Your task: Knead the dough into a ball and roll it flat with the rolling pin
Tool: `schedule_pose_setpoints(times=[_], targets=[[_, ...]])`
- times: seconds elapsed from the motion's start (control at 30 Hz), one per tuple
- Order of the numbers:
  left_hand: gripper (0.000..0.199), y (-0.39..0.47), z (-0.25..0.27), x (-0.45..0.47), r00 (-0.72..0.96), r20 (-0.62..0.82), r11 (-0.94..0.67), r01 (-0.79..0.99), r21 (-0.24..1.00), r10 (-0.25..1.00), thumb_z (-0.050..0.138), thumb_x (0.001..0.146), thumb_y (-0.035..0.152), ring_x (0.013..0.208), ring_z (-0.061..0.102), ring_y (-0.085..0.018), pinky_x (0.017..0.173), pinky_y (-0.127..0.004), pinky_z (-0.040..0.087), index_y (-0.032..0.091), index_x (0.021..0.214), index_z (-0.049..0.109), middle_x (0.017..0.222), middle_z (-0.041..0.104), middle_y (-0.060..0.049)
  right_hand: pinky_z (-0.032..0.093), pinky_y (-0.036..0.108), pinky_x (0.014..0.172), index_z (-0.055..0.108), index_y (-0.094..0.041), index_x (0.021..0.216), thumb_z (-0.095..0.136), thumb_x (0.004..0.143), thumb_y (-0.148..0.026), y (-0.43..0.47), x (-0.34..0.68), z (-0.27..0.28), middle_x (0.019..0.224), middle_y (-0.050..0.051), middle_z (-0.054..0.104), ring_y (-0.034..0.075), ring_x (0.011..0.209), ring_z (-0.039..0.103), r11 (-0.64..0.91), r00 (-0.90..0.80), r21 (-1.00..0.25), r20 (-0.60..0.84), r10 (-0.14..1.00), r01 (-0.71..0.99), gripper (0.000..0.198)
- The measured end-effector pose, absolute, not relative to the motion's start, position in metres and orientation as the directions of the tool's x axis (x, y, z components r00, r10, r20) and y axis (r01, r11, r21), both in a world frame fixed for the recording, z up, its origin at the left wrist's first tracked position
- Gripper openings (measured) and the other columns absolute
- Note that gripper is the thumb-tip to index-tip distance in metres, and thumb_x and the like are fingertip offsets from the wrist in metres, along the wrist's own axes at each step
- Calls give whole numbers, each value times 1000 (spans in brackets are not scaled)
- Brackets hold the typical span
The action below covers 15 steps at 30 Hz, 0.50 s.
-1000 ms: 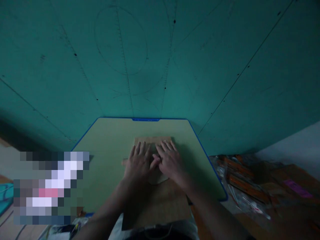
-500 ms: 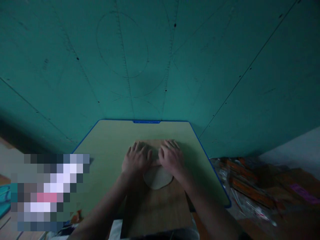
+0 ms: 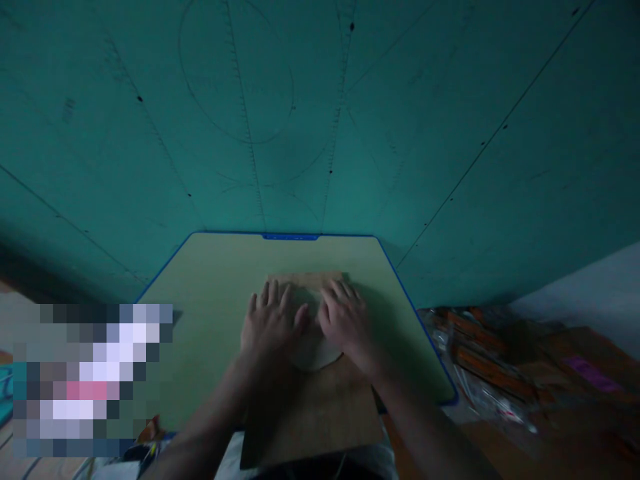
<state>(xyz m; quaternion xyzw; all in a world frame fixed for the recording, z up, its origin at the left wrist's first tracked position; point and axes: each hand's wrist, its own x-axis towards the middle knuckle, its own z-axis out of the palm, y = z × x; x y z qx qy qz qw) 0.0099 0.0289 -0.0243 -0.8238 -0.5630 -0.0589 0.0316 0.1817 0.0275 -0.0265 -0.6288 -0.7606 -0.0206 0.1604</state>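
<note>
A flat, pale, rounded piece of what looks like dough (image 3: 317, 353) lies on a wooden board (image 3: 315, 413). My left hand (image 3: 273, 320) rests palm down over its left side, fingers stretched forward and spread, thumb pointing inward. On the right side, my right hand (image 3: 345, 313) also lies palm down, its fingers extended toward the board's far edge. A gap separates the two thumbs, and the pale sheet shows between them. Whatever may be under my palms is hidden, and the picture is dim.
Beneath the board is a pale yellow tabletop (image 3: 220, 267) with a blue rim, against a green wall (image 3: 300, 167) with drawn lines. Plastic-wrapped orange-brown pieces (image 3: 480, 360) and a cardboard box (image 3: 585, 353) lie at right. A pixelated patch covers the left.
My left hand's fingers have spread wider, and the reddish bar seen between my thumbs earlier no longer shows clearly. The view has shifted slightly.
</note>
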Motion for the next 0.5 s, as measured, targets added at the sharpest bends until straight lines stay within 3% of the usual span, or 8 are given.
schedule_pose_setpoints(times=[0.03, 0.1, 0.2, 0.37, 0.5], targets=[[49, 13, -28, 9, 328, 172, -333, 943, 0, 929, 40, 101, 41, 142, 39, -42, 106, -61, 41, 14, 139, 55, 150, 50, -22, 34, 48, 112, 67, -18, 119, 43, 98, -24, 10, 184, -30, 136, 14, 62, 29, 130, 52, 238, -185, -170, 279, 942, 956, 33], [50, -17, -36, 6, 356, 188, -359, 933, -17, 916, 37, 102, 39, 143, 40, -42, 104, -62, 43, 15, 143, 52, 153, 47, -20, 23, 54, 119, 63, -18, 128, 40, 100, -26, -23, 188, -37, 144, 12, 58, 30, 139, 45, 289, -226, -177, 308, 924, 941, 37], [50, -44, -44, 2, 421, 217, -422, 906, -44, 881, 38, 101, 42, 140, 44, -42, 104, -66, 42, 19, 143, 53, 152, 49, -18, 19, 55, 121, 55, -19, 140, 36, 102, -27, -52, 192, -44, 151, 10, 53, 29, 144, 39, 306, -223, -191, 361, 906, 933, 43], [53, -14, -38, 3, 430, 205, -437, 900, -12, 879, 41, 101, 50, 141, 44, -40, 106, -62, 42, 16, 138, 58, 150, 52, -18, 26, 52, 118, 54, -16, 142, 35, 103, -31, -20, 189, -37, 152, 14, 51, 30, 140, 45, 285, -233, -180, 264, 936, 942, 46], [43, 56, -21, 6, 312, 182, -334, 936, 108, 933, 42, 102, 41, 143, 41, -37, 113, -55, 36, 12, 124, 66, 144, 56, -21, 40, 46, 109, 60, -18, 136, 36, 104, -34, 53, 183, -20, 142, 14, 59, 29, 128, 56, 186, -160, -214, 133, 978, 959, 43]])
